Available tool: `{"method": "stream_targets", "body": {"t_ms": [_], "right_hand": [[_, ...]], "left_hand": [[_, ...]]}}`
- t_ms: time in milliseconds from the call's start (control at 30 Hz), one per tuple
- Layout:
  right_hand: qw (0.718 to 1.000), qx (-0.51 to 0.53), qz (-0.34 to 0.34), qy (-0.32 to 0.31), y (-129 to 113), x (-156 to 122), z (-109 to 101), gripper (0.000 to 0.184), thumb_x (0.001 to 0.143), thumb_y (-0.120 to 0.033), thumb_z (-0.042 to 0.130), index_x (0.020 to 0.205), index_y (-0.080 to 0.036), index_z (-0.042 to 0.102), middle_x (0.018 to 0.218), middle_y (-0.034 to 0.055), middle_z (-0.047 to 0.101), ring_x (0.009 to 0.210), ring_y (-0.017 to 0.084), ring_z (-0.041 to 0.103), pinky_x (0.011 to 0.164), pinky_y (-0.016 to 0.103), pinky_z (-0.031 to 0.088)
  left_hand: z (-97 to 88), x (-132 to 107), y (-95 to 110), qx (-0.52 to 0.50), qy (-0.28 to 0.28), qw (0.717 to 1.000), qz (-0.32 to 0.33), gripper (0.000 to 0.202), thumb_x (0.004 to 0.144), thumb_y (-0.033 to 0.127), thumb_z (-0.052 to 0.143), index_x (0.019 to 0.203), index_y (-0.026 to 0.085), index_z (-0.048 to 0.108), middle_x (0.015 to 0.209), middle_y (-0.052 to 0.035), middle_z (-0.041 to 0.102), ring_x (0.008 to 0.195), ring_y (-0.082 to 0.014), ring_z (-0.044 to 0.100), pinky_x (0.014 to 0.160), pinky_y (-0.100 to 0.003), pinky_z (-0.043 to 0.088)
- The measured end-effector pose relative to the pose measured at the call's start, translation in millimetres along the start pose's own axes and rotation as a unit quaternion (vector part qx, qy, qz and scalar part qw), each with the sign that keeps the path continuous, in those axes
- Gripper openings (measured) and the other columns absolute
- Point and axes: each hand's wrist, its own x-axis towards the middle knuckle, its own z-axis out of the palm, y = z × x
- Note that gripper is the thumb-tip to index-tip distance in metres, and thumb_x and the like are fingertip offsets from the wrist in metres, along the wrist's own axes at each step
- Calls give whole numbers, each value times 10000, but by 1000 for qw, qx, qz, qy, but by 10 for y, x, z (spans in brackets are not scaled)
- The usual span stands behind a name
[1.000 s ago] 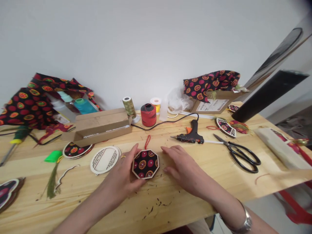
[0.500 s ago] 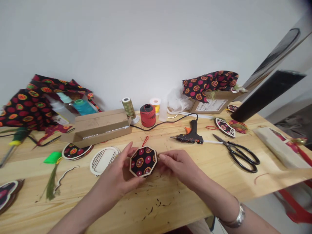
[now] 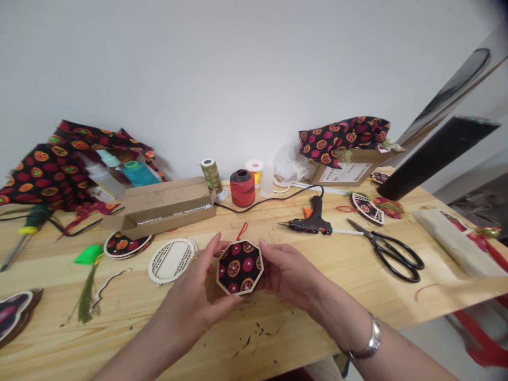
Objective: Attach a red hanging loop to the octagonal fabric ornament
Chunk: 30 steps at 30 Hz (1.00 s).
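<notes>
An octagonal ornament point(image 3: 240, 268), dark patterned fabric inside a pale wooden frame, is held between both hands above the table. My left hand point(image 3: 206, 288) grips its left side, thumb along the lower edge and fingers at the upper left. On the other side, my right hand point(image 3: 283, 270) holds the right edge, thumb near the top right corner; its other fingers are partly hidden behind. A red cord loop point(image 3: 242, 230) sticks up from the ornament's top. Left of it lies an oval wooden lattice frame point(image 3: 171, 262). Beyond my right hand rests a black glue gun point(image 3: 311, 219).
Black-handled scissors point(image 3: 391, 251) lie at the right. Thread spools, including a red one point(image 3: 242, 189), stand along the wall. An open cardboard box point(image 3: 170, 211) sits left of them. A green tassel point(image 3: 85, 296) and a screwdriver point(image 3: 26, 235) are at the left. Dark scraps dot the table's front.
My right hand has shifted from pinching at the ornament's right edge to holding that side, thumb higher up. The ornament has moved slightly right and down in view.
</notes>
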Motion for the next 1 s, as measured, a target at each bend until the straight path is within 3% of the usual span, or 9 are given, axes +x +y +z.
{"method": "stream_targets", "body": {"t_ms": [300, 433, 500, 633, 700, 800, 900, 1000], "right_hand": [[1000, 12, 9, 11, 10, 26, -10, 372, 877, -416, 509, 873, -70, 646, 773, 110, 689, 689, 169, 636, 697, 335, 494], [1000, -12, 9, 8, -13, 13, -15, 436, 860, -467, 507, 919, -59, 651, 844, 147, 697, 753, 190, 650, 736, 353, 493], [997, -53, -28, 40, -33, 6, -42, 441, 812, -477, 572, 939, -62, 648, 887, 155, 694, 796, 201, 654, 767, 362, 490], [963, -168, -127, 167, -77, 8, -155, 468, 739, -503, 630, 973, -98, 641, 918, 137, 685, 806, 194, 647, 752, 332, 484], [947, -206, -153, 194, -91, 11, -217, 460, 743, -509, 612, 975, -113, 640, 896, 120, 683, 785, 181, 637, 703, 300, 476], [933, -242, -174, 200, -96, -8, -272, 384, 765, -473, 584, 921, -128, 647, 813, 75, 675, 710, 146, 604, 633, 258, 449], [918, -300, -181, 188, -84, -62, -271, 296, 785, -413, 558, 743, -133, 646, 673, 26, 632, 620, 119, 546, 604, 243, 421], [891, -372, -192, 178, -57, -131, -239, 314, 814, -378, 518, 620, -146, 602, 594, 4, 580, 576, 115, 502, 586, 244, 401]], "left_hand": [[-47, 0, -24, 12, -17, 1000, 0, 833, 728, 357, 627, 1402, 257, 149, 1278, -106, 519, 1041, -251, 566, 894, -421, 454], [-51, 8, -53, 14, -9, 1000, 0, 833, 729, 352, 628, 1407, 258, 152, 1290, -108, 520, 1038, -255, 572, 887, -424, 458], [-58, 30, -81, 12, -3, 1000, -10, 833, 721, 352, 633, 1405, 244, 171, 1284, -113, 529, 1070, -270, 557, 895, -431, 452], [-59, 87, -148, 9, 6, 1000, -22, 832, 705, 384, 643, 1393, 217, 207, 1282, -126, 540, 1125, -297, 529, 928, -456, 425], [-42, 105, -159, 8, 4, 1000, -24, 829, 705, 397, 639, 1388, 204, 212, 1297, -136, 528, 1138, -300, 524, 938, -462, 417], [10, 117, -137, 22, -9, 1000, -19, 829, 696, 383, 640, 1379, 164, 224, 1281, -160, 531, 1150, -302, 514, 942, -463, 417], [66, 124, -113, 50, -24, 998, 2, 817, 692, 357, 637, 1366, 120, 240, 1265, -187, 537, 1167, -307, 495, 961, -471, 404], [95, 131, -117, 73, -37, 996, 16, 810, 702, 338, 624, 1370, 105, 229, 1270, -200, 535, 1166, -315, 495, 968, -480, 395]]}}
